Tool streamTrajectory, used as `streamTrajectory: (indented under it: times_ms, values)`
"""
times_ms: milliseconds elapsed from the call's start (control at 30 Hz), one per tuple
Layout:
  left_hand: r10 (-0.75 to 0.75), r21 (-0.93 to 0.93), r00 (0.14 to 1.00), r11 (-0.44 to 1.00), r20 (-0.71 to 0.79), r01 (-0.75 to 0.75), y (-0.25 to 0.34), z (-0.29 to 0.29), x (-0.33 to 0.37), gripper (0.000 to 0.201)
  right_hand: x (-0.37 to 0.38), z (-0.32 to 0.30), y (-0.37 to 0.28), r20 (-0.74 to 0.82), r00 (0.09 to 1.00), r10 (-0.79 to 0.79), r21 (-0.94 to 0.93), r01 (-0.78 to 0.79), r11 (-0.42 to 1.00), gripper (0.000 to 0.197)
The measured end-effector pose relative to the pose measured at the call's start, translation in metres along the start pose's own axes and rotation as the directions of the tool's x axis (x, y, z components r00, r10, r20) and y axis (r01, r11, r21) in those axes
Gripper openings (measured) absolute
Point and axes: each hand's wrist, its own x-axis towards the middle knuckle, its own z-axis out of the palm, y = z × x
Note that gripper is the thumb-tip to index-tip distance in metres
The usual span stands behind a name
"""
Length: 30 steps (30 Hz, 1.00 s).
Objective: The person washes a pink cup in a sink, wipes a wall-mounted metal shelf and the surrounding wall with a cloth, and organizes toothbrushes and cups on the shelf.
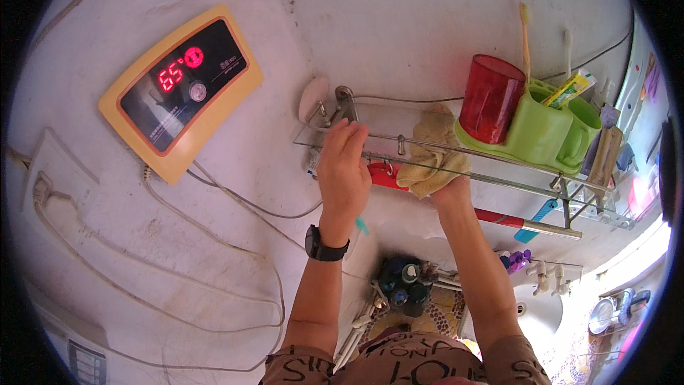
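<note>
My left hand (pixel 343 171) is up at the near end of the glass shelf (pixel 377 122), fingers together and laid flat against its front rail, close to the chrome bracket (pixel 345 103) that fixes it to the wall. It holds nothing; it looks to be steadying the shelf, pressing where the mount is strongest. There's a black watch (pixel 324 246) on that wrist.

My right hand (pixel 450 184) comes up from under the shelf edge, closed on a pale yellow cloth (pixel 432 151). The cloth is bunched and draped over the glass, part on top, part hanging over the front rail, so it covers both faces of the edge at once. My fingers are mostly buried in it, so I can't tell exactly how tight the grip is.

Just beside the cloth stand a red tumbler (pixel 490 98) and a green holder (pixel 547 128) with a toothbrush (pixel 526 36) and a tube sticking out, kept at the far end, away from the cloth. Something red (pixel 385 175) hangs below the shelf between my hands. Off to my left on the wall sits a yellow-rimmed control panel (pixel 182 89) with a glowing red display, its cables trailing down.
</note>
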Motion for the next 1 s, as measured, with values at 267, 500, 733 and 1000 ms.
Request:
streamTrajectory:
  times_ms: [267,500,733,1000]
  values:
    - [0.025,-0.037,0.999,0.999,-0.028,-0.026,0.002,0.010,-0.002,0.042,0.040,0.003,0.053,0.010,0.890,0.456,0.021,-0.456,0.890,0.035]
    - [0.029,-0.037,0.999,0.999,-0.014,-0.030,-0.001,0.008,-0.005,0.041,0.000,-0.016,0.000,0.082,0.946,0.314,-0.002,-0.315,0.949,0.035]
    - [0.018,-0.035,1.000,0.999,-0.013,-0.018,0.001,0.012,-0.006,0.041,-0.023,-0.007,-0.014,0.056,0.971,0.234,-0.029,-0.233,0.972,0.035]
    - [0.061,-0.090,0.998,0.994,0.009,-0.060,-0.001,0.003,-0.005,0.049,-0.042,0.030,0.031,-0.041,0.871,0.489,-0.127,-0.490,0.862,0.039]
